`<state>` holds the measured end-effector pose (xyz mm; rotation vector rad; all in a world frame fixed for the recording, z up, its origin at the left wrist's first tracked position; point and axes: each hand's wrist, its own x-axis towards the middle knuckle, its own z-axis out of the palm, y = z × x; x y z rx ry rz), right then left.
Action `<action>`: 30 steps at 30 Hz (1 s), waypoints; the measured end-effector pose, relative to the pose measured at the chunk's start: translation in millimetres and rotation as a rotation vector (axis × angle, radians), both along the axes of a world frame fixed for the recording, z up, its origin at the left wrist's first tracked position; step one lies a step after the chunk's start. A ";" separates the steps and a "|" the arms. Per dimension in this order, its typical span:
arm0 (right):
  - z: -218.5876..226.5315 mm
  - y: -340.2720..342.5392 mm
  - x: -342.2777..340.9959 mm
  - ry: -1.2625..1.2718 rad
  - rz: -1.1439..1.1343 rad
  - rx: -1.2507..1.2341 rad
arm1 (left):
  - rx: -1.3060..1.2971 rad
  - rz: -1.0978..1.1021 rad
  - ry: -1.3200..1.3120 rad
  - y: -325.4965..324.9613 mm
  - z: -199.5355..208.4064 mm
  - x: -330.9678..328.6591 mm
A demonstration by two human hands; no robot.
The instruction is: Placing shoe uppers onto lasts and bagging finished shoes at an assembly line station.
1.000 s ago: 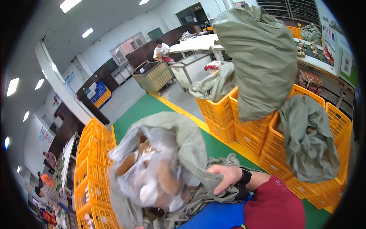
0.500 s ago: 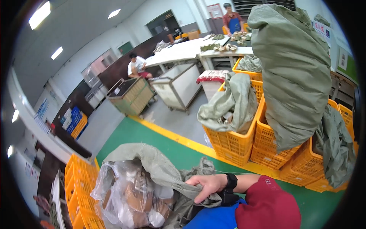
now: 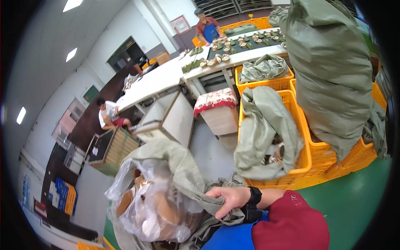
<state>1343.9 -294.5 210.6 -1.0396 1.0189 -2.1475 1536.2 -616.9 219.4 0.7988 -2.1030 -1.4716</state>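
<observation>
My right hand (image 3: 231, 201) is closed round the bunched edge of a grey-green woven sack (image 3: 178, 163), with a black band on the wrist. The sack's mouth gapes to the left of the hand. Inside it sits a clear plastic bag (image 3: 156, 193) filled with brown and white pieces that look like shoe parts; the plastic blurs their exact shape. My left hand is out of sight.
Yellow crates (image 3: 307, 160) with sacks stand at right, one a tall full sack (image 3: 329, 75). Ahead are a white cart (image 3: 175, 118), a green cart (image 3: 114, 152) and a cloth-topped box (image 3: 216, 112). Two people are by the long table (image 3: 156, 85), which holds shoes.
My view has swung to the right, and the held sack with its plastic bag has come along, nearer the crates. My right hand keeps its grip on the sack's edge.
</observation>
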 end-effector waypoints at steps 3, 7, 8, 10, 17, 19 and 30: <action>8.8 -21.5 -81.4 0.130 -0.026 0.006 | 0.281 0.074 0.273 -14.6 4.7 -96.0; 13.9 -29.0 -169.3 0.097 -0.175 0.050 | 0.233 -0.062 0.152 -47.3 9.0 -210.4; 10.9 -30.1 -190.9 0.071 -0.195 0.054 | 0.240 -0.089 0.145 -52.7 5.7 -239.8; 9.9 -34.2 -236.8 0.063 -0.232 0.058 | -0.055 -0.204 0.116 -65.3 -1.5 -301.4; 12.5 -13.5 -388.8 -0.118 -0.584 0.014 | -0.141 -0.657 0.198 -45.1 6.7 -571.4; 21.2 9.9 -426.1 -0.080 -0.739 0.025 | 0.055 -0.772 0.203 5.1 39.8 -652.8; 73.9 170.5 -546.2 0.205 -1.510 -0.623 | 0.813 -1.590 -0.014 302.4 72.3 -982.5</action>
